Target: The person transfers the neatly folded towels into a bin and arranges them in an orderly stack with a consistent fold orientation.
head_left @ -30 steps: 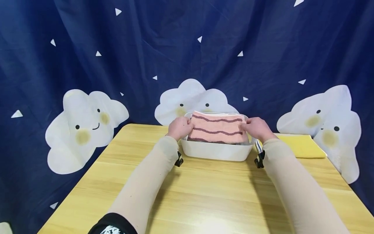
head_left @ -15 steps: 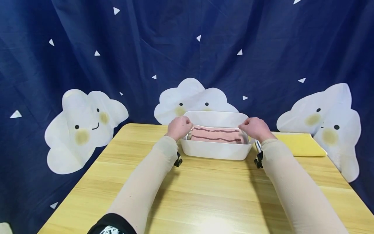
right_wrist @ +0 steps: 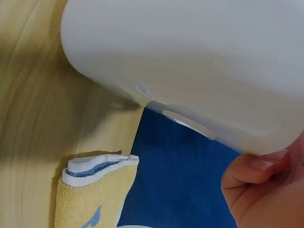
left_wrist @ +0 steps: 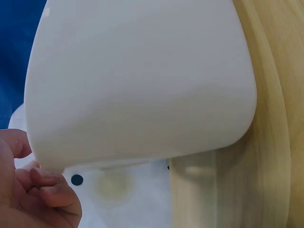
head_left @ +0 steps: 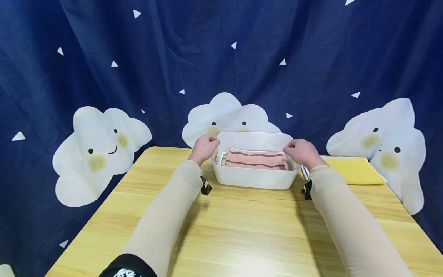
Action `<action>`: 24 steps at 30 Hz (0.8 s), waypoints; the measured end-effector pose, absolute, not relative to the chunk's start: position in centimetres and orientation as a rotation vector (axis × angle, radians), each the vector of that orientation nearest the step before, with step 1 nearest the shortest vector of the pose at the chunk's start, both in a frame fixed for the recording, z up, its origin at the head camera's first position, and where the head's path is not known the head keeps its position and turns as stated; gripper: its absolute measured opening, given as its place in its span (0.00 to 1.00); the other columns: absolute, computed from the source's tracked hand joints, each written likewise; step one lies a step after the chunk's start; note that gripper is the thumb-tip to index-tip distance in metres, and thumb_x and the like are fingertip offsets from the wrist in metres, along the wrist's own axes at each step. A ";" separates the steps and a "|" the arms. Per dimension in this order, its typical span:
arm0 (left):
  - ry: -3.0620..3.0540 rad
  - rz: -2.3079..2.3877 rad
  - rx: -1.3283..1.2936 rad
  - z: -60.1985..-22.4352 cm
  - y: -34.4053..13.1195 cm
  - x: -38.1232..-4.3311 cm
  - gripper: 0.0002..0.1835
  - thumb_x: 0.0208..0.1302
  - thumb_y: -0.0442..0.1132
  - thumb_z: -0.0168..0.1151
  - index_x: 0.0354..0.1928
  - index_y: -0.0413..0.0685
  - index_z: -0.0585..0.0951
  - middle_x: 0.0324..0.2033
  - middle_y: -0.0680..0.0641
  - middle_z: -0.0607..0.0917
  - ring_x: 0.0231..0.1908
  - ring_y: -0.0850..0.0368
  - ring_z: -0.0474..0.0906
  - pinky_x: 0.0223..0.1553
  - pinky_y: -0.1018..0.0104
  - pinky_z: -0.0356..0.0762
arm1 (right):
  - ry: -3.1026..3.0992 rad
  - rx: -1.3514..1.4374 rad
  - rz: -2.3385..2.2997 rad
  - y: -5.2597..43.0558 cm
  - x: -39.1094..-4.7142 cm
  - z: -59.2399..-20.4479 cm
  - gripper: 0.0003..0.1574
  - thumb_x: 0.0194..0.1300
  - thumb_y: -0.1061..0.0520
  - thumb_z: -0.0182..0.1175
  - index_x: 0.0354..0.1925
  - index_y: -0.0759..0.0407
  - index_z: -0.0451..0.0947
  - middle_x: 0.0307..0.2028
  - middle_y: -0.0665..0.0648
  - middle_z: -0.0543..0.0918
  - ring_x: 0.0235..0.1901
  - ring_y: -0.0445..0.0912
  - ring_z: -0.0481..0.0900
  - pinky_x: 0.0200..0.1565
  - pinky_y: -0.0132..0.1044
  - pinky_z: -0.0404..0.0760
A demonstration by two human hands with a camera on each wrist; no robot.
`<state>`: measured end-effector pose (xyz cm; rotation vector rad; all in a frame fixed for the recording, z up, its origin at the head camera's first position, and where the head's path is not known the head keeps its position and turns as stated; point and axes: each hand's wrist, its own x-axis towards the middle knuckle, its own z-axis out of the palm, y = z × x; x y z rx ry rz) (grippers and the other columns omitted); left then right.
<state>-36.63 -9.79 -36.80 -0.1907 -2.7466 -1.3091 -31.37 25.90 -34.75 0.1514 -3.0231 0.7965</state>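
In the head view, a smooth white bin (head_left: 256, 180), oblong with rounded corners, rests on the table (head_left: 249, 227) near its far edge. The pink towel (head_left: 256, 159) lies flat inside, low between the walls; its pile looks soft and matte, crossed by dark wavy stripes. The left hand (head_left: 204, 148) is at the bin's left end, fingers bent in close to the rim; the right hand (head_left: 302, 152) is at the right end, thumb and fingers bunched there. Both sleeves (head_left: 166, 215) are pale, thin knit. The tabletop has a light wood grain with a glossy patch of glare. A folded yellow towel (head_left: 360, 173) lies to the right of the bin. Behind hangs a creased dark blue curtain (head_left: 207, 46) with white triangles and puffy clouds.

In the left wrist view, the bin's sleek outer wall fills the middle. The thumb stands a little apart from the curled fingers at the rim's corner; whether they grip it I cannot tell.

In the right wrist view, fingers curl against the thumb by the rim, and a hold on it cannot be made out. The yellow towel shows looped terry, with a blue-and-white banded edge folded into layers.
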 end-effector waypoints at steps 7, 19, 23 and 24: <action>-2.674 -1.666 -0.042 -37.6 -11.2 -36.9 0.22 0.75 0.46 0.54 0.63 0.40 0.75 0.53 0.42 0.79 0.50 0.47 0.77 0.50 0.52 0.79 | -3.012 0.159 0.804 25.9 -31.3 -34.8 0.20 0.71 0.49 0.50 0.44 0.62 0.80 0.41 0.60 0.81 0.40 0.55 0.75 0.43 0.47 0.72; -2.671 -2.109 0.002 -38.5 -12.0 -36.6 0.21 0.81 0.39 0.47 0.65 0.30 0.73 0.61 0.34 0.77 0.60 0.41 0.75 0.57 0.56 0.77 | -3.008 0.164 0.804 25.8 -31.3 -35.4 0.18 0.70 0.50 0.49 0.42 0.60 0.81 0.39 0.58 0.81 0.39 0.54 0.75 0.42 0.46 0.72; -2.690 -2.147 0.001 -38.6 -11.9 -36.9 0.21 0.81 0.39 0.46 0.66 0.31 0.72 0.61 0.35 0.76 0.60 0.43 0.75 0.57 0.58 0.77 | -3.002 0.148 0.797 25.8 -31.1 -35.3 0.18 0.70 0.51 0.49 0.42 0.60 0.81 0.38 0.59 0.81 0.38 0.55 0.75 0.41 0.45 0.72; -2.692 -2.162 0.003 -38.6 -11.9 -36.9 0.21 0.81 0.39 0.46 0.66 0.31 0.73 0.61 0.34 0.76 0.59 0.44 0.76 0.56 0.59 0.77 | -2.999 0.143 0.803 25.8 -31.1 -35.3 0.18 0.70 0.51 0.49 0.42 0.60 0.81 0.38 0.59 0.81 0.38 0.55 0.75 0.40 0.45 0.72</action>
